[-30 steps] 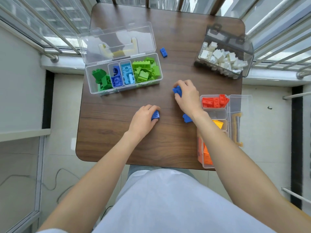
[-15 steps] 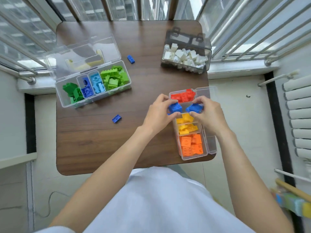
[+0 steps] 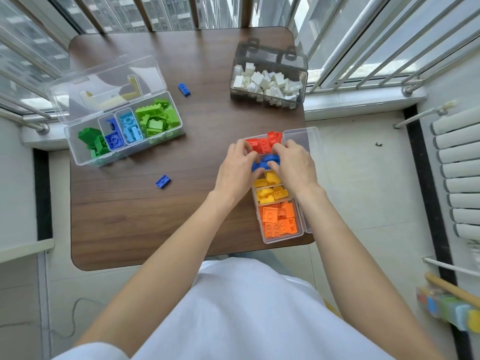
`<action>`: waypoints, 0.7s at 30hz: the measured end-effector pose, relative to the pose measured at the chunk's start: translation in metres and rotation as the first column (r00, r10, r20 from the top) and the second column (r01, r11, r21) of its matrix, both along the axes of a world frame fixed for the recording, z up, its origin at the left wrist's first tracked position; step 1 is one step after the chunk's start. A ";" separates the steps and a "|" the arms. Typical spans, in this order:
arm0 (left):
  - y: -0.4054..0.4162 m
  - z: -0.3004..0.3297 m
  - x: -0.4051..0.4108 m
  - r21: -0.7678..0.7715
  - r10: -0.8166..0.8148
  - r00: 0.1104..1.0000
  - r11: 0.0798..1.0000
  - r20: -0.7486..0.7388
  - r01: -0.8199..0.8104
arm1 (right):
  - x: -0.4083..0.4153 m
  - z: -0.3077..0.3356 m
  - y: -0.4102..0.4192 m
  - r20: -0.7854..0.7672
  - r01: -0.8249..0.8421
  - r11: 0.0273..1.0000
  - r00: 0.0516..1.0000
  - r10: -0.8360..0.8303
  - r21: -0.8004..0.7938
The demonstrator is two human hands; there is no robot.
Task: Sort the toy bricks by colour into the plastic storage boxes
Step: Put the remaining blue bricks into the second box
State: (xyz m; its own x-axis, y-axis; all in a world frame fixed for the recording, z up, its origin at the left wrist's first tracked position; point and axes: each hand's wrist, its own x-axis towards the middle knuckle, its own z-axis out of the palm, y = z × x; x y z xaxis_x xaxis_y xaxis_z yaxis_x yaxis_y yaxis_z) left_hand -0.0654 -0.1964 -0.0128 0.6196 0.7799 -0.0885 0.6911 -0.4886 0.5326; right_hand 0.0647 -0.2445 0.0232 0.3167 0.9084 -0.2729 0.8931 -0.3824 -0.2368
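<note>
My left hand (image 3: 237,167) and my right hand (image 3: 293,165) meet over the right storage box (image 3: 281,239), both pinching blue bricks (image 3: 265,162) above the compartment between its red bricks (image 3: 263,144) and yellow bricks (image 3: 270,189). Orange bricks (image 3: 279,220) fill its near compartment. The left storage box (image 3: 78,157) holds dark green, blue, light blue and light green bricks. Two loose blue bricks lie on the table: one (image 3: 163,181) near the middle, one (image 3: 184,89) farther back.
A dark-lidded box of white bricks (image 3: 267,85) stands at the table's back right corner. The left box's clear lid (image 3: 109,81) stands open behind it. The wooden table (image 3: 130,219) sits against window railings; a radiator (image 3: 459,172) is on the right.
Both hands carried blue bricks from the table's middle to the right box and now hold them lower, over its second compartment. The camera view shifted right.
</note>
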 end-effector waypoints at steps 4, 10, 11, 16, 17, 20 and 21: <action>0.000 -0.001 -0.007 0.005 0.058 0.996 0.998 0.066 -0.058 | 0.003 -0.002 -0.007 -0.033 0.049 0.993 0.998 -0.045 0.107; 0.005 -0.006 -0.024 -0.047 0.051 0.997 0.998 0.057 -0.049 | 0.004 -0.012 -0.022 -0.010 -0.063 0.984 0.998 0.065 0.169; 0.005 -0.007 -0.025 -0.052 0.035 0.998 0.998 0.050 -0.032 | 0.003 -0.015 -0.023 0.010 -0.086 0.990 0.996 0.086 0.110; 0.011 -0.004 -0.036 -0.074 0.032 0.992 0.997 0.118 -0.023 | -0.003 0.000 -0.015 -0.054 -0.042 0.953 0.997 0.061 0.300; 0.015 -0.003 -0.041 -0.064 0.071 0.987 0.996 0.143 -0.062 | -0.007 0.005 -0.005 -0.084 -0.051 0.931 0.993 0.087 0.361; 0.031 0.002 -0.065 0.014 0.212 0.958 0.976 0.191 -0.219 | -0.022 0.010 0.034 -0.179 -0.080 0.889 0.968 0.177 0.450; 0.042 0.004 -0.078 0.067 0.251 0.949 0.961 0.190 -0.267 | -0.030 0.007 0.054 -0.207 -0.096 0.886 0.956 0.210 0.453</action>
State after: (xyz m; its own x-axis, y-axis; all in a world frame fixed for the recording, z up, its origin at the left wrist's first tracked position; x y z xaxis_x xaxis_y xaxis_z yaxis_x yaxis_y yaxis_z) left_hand -0.1432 -0.1548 -0.0093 0.3943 0.9152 0.0830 0.6981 -0.3570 0.6206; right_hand 0.0342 -0.1900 0.0306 0.1391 0.9842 0.1093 0.8244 -0.0539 -0.5635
